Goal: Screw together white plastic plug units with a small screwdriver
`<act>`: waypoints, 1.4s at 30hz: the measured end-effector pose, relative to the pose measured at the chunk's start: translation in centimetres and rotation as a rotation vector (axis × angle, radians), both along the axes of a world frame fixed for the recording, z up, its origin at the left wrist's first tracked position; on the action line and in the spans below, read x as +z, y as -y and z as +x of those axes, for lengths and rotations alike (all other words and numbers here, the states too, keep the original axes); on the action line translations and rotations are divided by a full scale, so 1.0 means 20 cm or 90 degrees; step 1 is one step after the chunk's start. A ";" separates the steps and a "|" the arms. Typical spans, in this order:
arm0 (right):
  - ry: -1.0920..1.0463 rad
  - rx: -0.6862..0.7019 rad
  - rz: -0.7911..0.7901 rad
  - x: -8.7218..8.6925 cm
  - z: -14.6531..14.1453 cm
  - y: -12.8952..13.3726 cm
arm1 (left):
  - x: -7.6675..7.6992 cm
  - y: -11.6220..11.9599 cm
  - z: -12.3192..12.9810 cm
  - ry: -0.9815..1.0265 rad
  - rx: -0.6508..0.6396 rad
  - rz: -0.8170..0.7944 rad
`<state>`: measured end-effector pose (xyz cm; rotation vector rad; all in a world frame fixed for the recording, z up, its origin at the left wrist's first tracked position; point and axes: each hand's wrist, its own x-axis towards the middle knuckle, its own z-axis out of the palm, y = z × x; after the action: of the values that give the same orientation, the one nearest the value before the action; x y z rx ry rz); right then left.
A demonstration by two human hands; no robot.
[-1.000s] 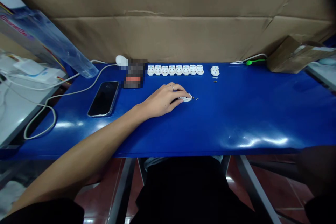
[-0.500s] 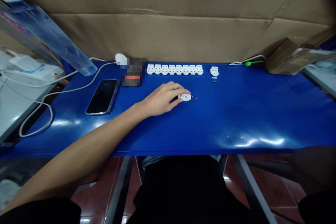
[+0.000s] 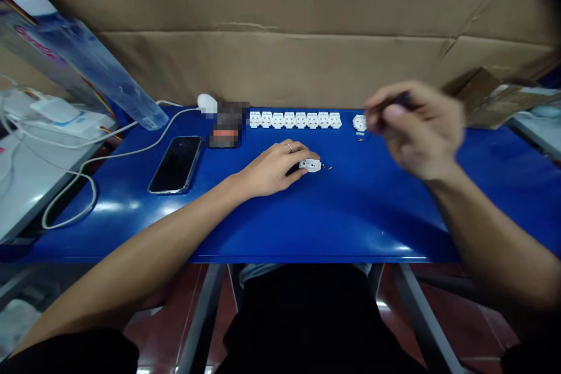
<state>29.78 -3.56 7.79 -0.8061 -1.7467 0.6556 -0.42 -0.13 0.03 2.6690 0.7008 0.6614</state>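
I've got my left hand point(image 3: 272, 168) down on the blue table point(image 3: 385, 228), its fingers point(image 3: 293, 159) curled over a white socket housing point(image 3: 311, 165) and clenching it, out near the middle of the table. Two tiny brass screws point(image 3: 329, 168) lie just beside it. My right hand point(image 3: 418, 131) hovers blurred toward the far edge, and I can't tell whether it's gripping anything. Just beneath it sits a lone housing point(image 3: 359, 123), near a row of eight housings point(image 3: 294, 120).
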 end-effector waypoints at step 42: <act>-0.135 -0.061 -0.001 -0.20 -0.14 -0.04 | 0.02 0.02 0.01 0.118 0.107 -0.027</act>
<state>26.97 -2.75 3.72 -0.7863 -1.5067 0.6535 -0.23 -0.55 0.40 2.4879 0.8822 0.9135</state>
